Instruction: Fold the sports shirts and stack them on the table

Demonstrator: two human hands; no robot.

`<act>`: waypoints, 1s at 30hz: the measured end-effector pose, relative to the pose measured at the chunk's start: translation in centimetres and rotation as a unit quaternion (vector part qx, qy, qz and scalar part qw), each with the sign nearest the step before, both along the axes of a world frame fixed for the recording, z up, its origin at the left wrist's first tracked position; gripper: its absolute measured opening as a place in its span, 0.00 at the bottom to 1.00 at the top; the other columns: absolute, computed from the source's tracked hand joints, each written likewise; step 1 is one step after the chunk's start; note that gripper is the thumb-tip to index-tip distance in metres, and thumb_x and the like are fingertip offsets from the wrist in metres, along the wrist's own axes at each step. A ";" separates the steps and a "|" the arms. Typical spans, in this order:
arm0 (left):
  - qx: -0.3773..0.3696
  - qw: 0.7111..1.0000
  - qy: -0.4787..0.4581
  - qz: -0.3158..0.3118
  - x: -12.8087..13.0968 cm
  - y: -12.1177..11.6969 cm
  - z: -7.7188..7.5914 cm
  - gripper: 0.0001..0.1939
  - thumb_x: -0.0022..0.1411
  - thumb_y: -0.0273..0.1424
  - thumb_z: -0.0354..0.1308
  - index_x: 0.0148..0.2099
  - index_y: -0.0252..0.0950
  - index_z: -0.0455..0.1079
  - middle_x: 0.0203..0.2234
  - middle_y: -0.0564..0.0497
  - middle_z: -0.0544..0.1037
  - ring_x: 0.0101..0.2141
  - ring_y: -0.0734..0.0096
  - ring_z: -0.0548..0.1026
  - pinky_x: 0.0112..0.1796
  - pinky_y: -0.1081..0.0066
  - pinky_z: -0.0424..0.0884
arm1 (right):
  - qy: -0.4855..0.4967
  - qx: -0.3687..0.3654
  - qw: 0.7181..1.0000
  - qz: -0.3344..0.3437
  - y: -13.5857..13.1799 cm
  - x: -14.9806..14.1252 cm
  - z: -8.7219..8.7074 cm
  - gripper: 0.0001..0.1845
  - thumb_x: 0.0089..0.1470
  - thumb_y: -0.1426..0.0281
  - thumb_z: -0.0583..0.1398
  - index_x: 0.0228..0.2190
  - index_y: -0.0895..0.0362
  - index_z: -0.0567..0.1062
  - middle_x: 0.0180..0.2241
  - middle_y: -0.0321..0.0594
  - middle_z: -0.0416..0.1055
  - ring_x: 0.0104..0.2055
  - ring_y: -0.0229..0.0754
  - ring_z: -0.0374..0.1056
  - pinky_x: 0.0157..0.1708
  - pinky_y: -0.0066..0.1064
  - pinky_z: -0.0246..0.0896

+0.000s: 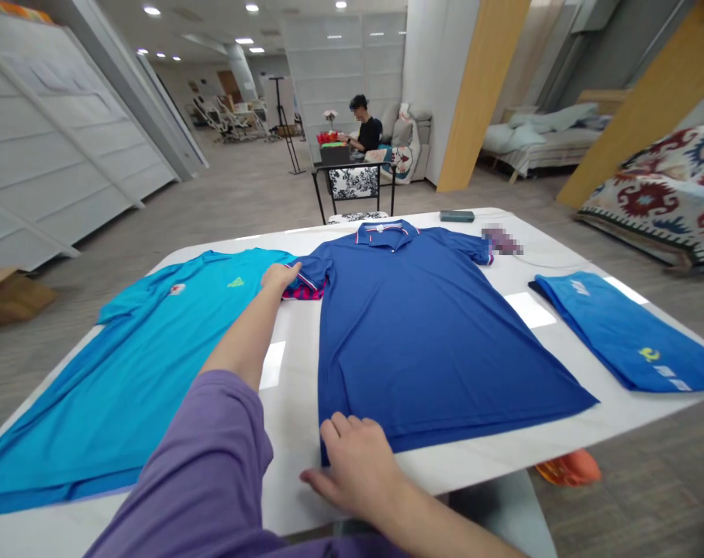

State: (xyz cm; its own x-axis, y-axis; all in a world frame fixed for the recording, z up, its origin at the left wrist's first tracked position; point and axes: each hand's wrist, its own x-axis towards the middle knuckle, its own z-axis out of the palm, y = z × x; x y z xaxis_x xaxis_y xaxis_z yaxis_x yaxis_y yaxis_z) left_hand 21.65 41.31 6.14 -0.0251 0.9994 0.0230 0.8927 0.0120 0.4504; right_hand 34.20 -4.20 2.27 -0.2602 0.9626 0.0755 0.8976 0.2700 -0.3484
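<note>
A dark blue polo shirt lies spread out on the white table, its collar toward the far side and its hem toward me. My left hand reaches out and grips the cuff of the sleeve on the left. Over the near left corner of the hem rests my right hand, its fingers lightly bent on the fabric and its thumb spread apart. A turquoise T-shirt lies flat to the left. Beneath the polo sleeve shows a red and dark patterned cloth.
A folded blue garment lies at the right, and a dark case sits near the far edge. Beyond the table are a chair and a seated person. An orange item shows below the near edge.
</note>
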 end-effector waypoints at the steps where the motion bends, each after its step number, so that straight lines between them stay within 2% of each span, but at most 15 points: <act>1: -0.011 1.000 0.010 0.014 0.1 1.3 -0.6 0.35 0.63 0.57 0.65 0.54 0.30 0.79 0.52 0.20 0.83 0.62 0.18 0.77 0.57 0.30 0.72 | -0.023 0.002 1.000 -0.018 0.7 -0.8 -0.6 0.32 0.63 0.32 0.61 0.44 0.47 0.78 0.42 0.36 0.83 0.39 0.49 0.81 0.33 0.42 0.74; 4: -0.030 0.998 0.033 0.046 0.1 4.4 -2.4 0.33 0.58 0.50 0.72 0.55 0.29 0.79 0.56 0.18 0.81 0.63 0.18 0.75 0.58 0.30 0.72 | -0.053 -0.009 0.997 -0.055 1.9 -1.3 -1.8 0.28 0.62 0.35 0.62 0.44 0.44 0.79 0.41 0.33 0.84 0.35 0.46 0.81 0.26 0.39 0.70; 7: -0.015 0.998 0.039 0.037 -0.1 6.4 -3.9 0.27 0.58 0.43 0.72 0.55 0.32 0.80 0.58 0.23 0.81 0.63 0.23 0.76 0.60 0.34 0.71 | -0.059 -0.016 0.996 -0.071 2.1 -0.4 -2.3 0.22 0.56 0.43 0.69 0.42 0.44 0.79 0.39 0.33 0.83 0.33 0.48 0.81 0.22 0.38 0.67; 10: 0.022 0.999 0.027 0.028 -0.4 7.1 -4.6 0.26 0.62 0.41 0.68 0.59 0.36 0.78 0.61 0.27 0.80 0.65 0.27 0.75 0.64 0.34 0.69 | -0.061 0.000 0.995 -0.077 1.9 0.4 -2.5 0.15 0.53 0.53 0.70 0.40 0.45 0.79 0.37 0.36 0.82 0.34 0.50 0.81 0.21 0.39 0.66; 13: 0.054 0.998 -0.005 0.030 -0.7 7.1 -4.4 0.29 0.69 0.43 0.62 0.66 0.35 0.72 0.61 0.27 0.79 0.65 0.30 0.75 0.65 0.36 0.68 | -0.035 0.016 0.999 -0.035 1.7 0.7 -2.7 0.09 0.52 0.63 0.69 0.36 0.46 0.78 0.34 0.34 0.81 0.32 0.48 0.79 0.21 0.39 0.65; 16: 0.068 0.996 -0.051 0.032 -0.8 7.2 -3.9 0.29 0.74 0.41 0.56 0.69 0.31 0.66 0.60 0.27 0.79 0.64 0.37 0.77 0.65 0.43 0.70 | 0.014 0.039 0.999 0.021 1.5 0.8 -2.5 0.06 0.57 0.63 0.67 0.37 0.45 0.77 0.35 0.31 0.81 0.34 0.46 0.80 0.28 0.39 0.72; 19: 0.076 0.992 -0.100 0.029 -0.1 7.8 -3.2 0.26 0.76 0.37 0.53 0.70 0.30 0.61 0.61 0.29 0.79 0.64 0.46 0.77 0.66 0.50 0.71 | 0.084 0.031 0.995 0.052 1.3 1.8 -1.6 0.04 0.64 0.61 0.62 0.40 0.45 0.75 0.38 0.29 0.82 0.37 0.45 0.80 0.38 0.39 0.78; 22: 0.071 0.986 -0.152 0.022 1.7 8.8 -2.2 0.25 0.77 0.34 0.52 0.71 0.31 0.58 0.61 0.31 0.78 0.61 0.51 0.79 0.62 0.52 0.77 | 0.178 -0.009 0.982 0.058 1.2 4.5 0.0 0.11 0.69 0.62 0.59 0.51 0.42 0.75 0.42 0.30 0.82 0.39 0.46 0.81 0.42 0.41 0.80; 25: 0.052 0.978 -0.203 0.004 5.0 10.3 -0.5 0.26 0.78 0.34 0.50 0.73 0.32 0.54 0.59 0.32 0.78 0.51 0.54 0.84 0.50 0.50 0.84 | 0.276 -0.035 0.960 0.045 0.8 8.6 1.9 0.18 0.70 0.64 0.57 0.58 0.35 0.73 0.47 0.32 0.80 0.44 0.47 0.81 0.46 0.41 0.81; 27: 0.042 0.972 -0.230 -0.013 8.3 11.5 1.1 0.26 0.79 0.34 0.50 0.73 0.32 0.53 0.56 0.33 0.79 0.45 0.57 0.85 0.46 0.49 0.86 | 0.351 -0.045 0.935 0.011 0.3 11.7 2.8 0.17 0.70 0.64 0.57 0.54 0.32 0.75 0.47 0.33 0.79 0.44 0.47 0.81 0.45 0.41 0.83; 30: 0.037 0.964 -0.262 -0.031 14.8 13.5 3.8 0.29 0.78 0.34 0.56 0.74 0.30 0.54 0.53 0.33 0.80 0.43 0.55 0.85 0.47 0.42 0.85 | 0.442 -0.039 0.894 -0.065 -0.9 16.5 3.5 0.15 0.68 0.62 0.58 0.49 0.26 0.77 0.42 0.33 0.78 0.38 0.51 0.82 0.38 0.43 0.85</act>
State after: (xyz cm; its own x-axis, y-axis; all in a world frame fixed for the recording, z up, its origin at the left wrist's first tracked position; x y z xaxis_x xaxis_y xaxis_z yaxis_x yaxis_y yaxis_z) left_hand 36.45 54.83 9.91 0.0064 0.9955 0.0949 0.5412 -0.0832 0.8368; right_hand 50.71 -5.05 5.75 -0.0166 0.9916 0.1280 0.2836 0.1274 -0.9504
